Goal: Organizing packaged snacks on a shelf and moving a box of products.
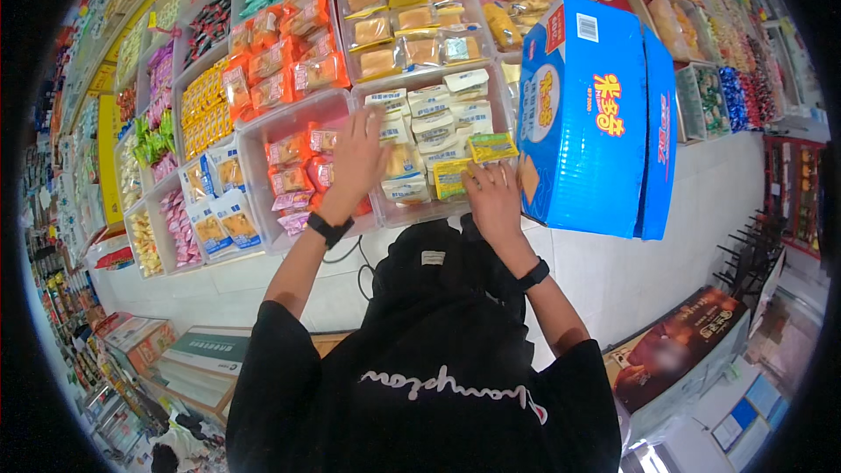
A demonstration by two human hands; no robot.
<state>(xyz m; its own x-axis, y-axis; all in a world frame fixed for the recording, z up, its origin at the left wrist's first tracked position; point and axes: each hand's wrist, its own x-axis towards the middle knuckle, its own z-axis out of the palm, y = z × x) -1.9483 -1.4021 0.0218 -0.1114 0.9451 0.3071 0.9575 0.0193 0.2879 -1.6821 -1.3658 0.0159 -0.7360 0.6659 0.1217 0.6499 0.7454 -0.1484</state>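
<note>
White snack packets (435,128) stand in rows in a clear plastic bin (420,213) before me. My left hand (360,154) is over the bin's left side, its fingertips at the leftmost white packets; whether it grips one cannot be told. My right hand (493,194) lies at the bin's front right, with its fingers on a yellow packet (451,179). Another yellow packet (493,146) rests just beyond those fingers, on top of the white ones. To the left, a second bin (259,210) holds orange and pink packets (289,180).
A large blue cardboard box (594,118) stands to the right, against the bins. More bins of wrapped snacks spread beyond and to the left. A black cable (360,269) hangs below the bins. A printed brown box (680,348) is at the lower right.
</note>
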